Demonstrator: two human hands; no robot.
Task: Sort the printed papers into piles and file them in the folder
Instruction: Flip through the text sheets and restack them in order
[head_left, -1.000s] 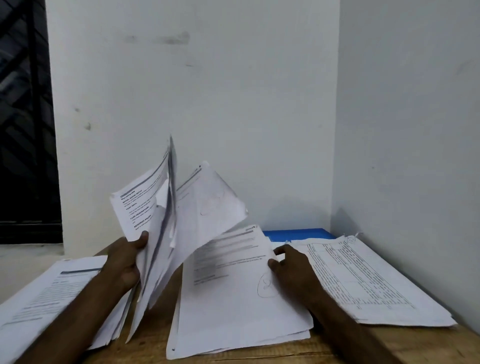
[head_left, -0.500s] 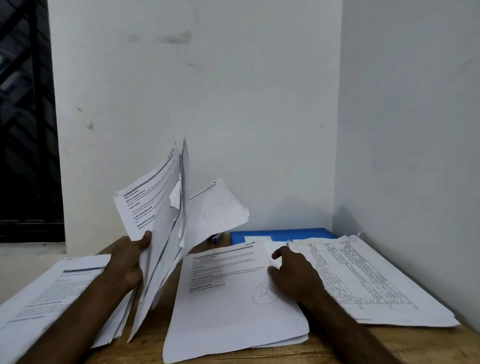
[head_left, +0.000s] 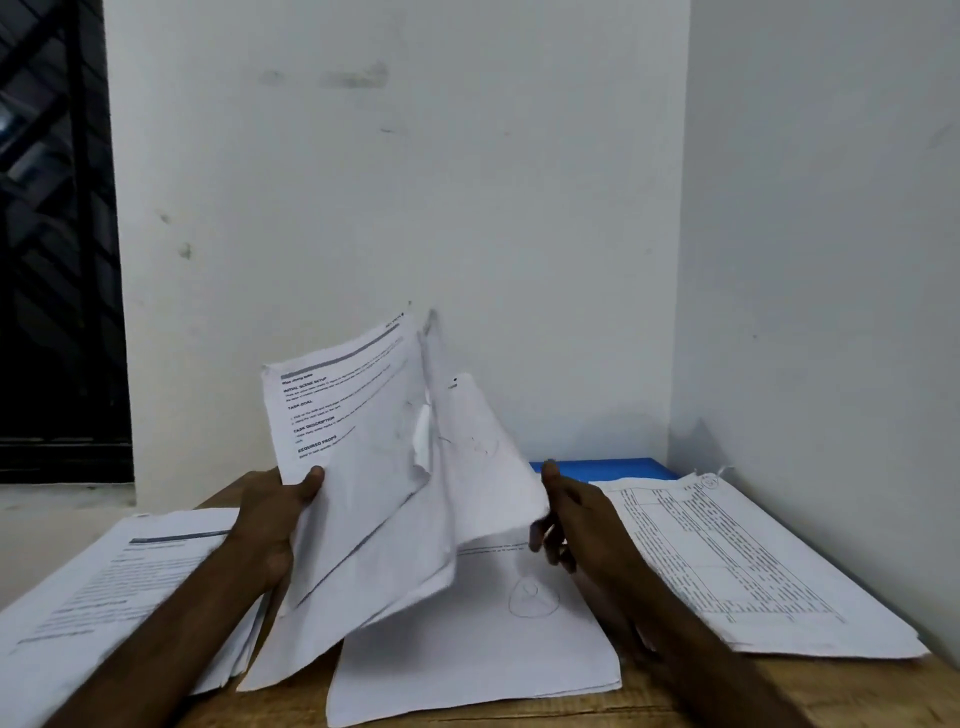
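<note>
My left hand (head_left: 275, 525) grips a sheaf of printed papers (head_left: 358, 457) that stands upright over the table, thumb on the front page. The rearmost sheet (head_left: 488, 467) fans out to the right. My right hand (head_left: 576, 519) is at that sheet's right edge, thumb up and fingers curled under its lower corner. Three piles lie flat: a left pile (head_left: 104, 587), a middle pile (head_left: 467, 654) with a pen circle on top, and a right pile (head_left: 753, 561) of printed tables. The blue folder (head_left: 608, 469) lies at the back, partly hidden by paper.
The wooden table (head_left: 779, 696) sits in a corner, with white walls behind and on the right. A dark window (head_left: 52, 260) is at the left. The piles reach close to the table's left and right edges.
My right hand left the middle pile and rose to the edge of the fanned-out sheet. The sheaf in my left hand swung right, over the middle pile.
</note>
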